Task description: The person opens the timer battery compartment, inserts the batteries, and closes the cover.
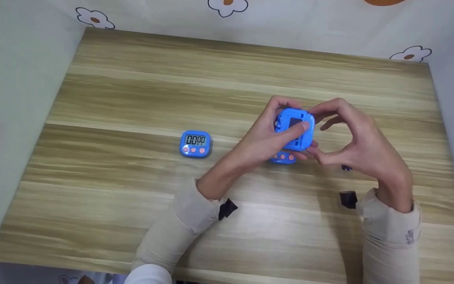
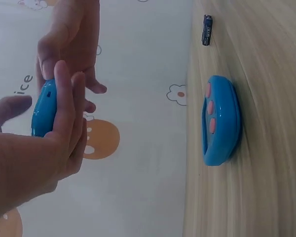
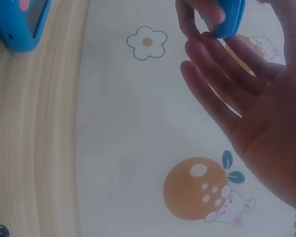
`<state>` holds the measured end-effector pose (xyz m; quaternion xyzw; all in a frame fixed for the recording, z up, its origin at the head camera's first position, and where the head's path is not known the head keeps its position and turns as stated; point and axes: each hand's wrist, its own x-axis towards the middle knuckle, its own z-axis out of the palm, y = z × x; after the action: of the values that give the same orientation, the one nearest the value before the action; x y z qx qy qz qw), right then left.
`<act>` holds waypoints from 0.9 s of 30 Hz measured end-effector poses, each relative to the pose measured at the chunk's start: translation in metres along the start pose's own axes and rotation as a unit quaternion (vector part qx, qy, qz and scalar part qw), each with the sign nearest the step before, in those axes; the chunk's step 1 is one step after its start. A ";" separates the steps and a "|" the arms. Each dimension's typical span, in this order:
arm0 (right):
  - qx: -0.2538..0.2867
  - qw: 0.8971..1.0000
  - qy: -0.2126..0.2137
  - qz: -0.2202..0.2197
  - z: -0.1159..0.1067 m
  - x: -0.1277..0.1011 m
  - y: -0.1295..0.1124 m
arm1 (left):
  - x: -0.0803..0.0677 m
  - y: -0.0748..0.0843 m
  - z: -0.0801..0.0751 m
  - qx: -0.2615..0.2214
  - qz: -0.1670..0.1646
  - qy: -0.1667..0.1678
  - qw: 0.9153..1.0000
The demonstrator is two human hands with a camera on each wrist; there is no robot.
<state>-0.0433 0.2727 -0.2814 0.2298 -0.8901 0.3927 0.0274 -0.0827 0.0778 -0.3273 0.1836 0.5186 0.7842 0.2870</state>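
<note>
A blue kitchen timer (image 1: 307,138) is held above the table, its back turned up toward the head view. My left hand (image 1: 259,132) grips it, thumb across the back and fingers underneath. On its right side, my right hand (image 1: 363,138) pinches the timer's edges between forefinger and thumb; in the right wrist view its other fingers (image 3: 222,94) stretch out. Below the hands, a second blue timer (image 2: 222,121) with pink buttons lies on the table, partly covered in the head view. A small dark battery (image 2: 207,29) lies farther right, mostly behind my right hand from above.
A third blue timer (image 1: 195,144) rests face up to the left, its display reading 00:00. The wooden table (image 1: 132,94) meets a pale wall covering (image 1: 290,23) with flower prints at its far edge. Black pieces (image 1: 348,200) stick out at both sleeves.
</note>
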 end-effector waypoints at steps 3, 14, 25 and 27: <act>-0.001 1.000 -0.005 -0.010 0.004 0.002 -0.008 | 0.001 -0.002 -0.001 -0.025 0.002 0.035 0.999; -0.010 0.996 0.040 -0.075 0.010 0.002 0.000 | 0.002 -0.001 0.000 -0.059 0.017 0.080 0.995; 0.007 0.997 0.036 -0.074 0.009 0.004 -0.008 | 0.002 0.000 0.002 -0.047 0.021 0.090 0.995; 0.000 0.997 0.031 -0.070 0.009 0.004 -0.007 | 0.002 0.000 0.001 -0.044 0.007 0.084 0.995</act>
<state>-0.0427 0.2609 -0.2821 0.2792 -0.8705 0.3968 0.0827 -0.0833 0.0795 -0.3270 0.1081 0.5049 0.8208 0.2444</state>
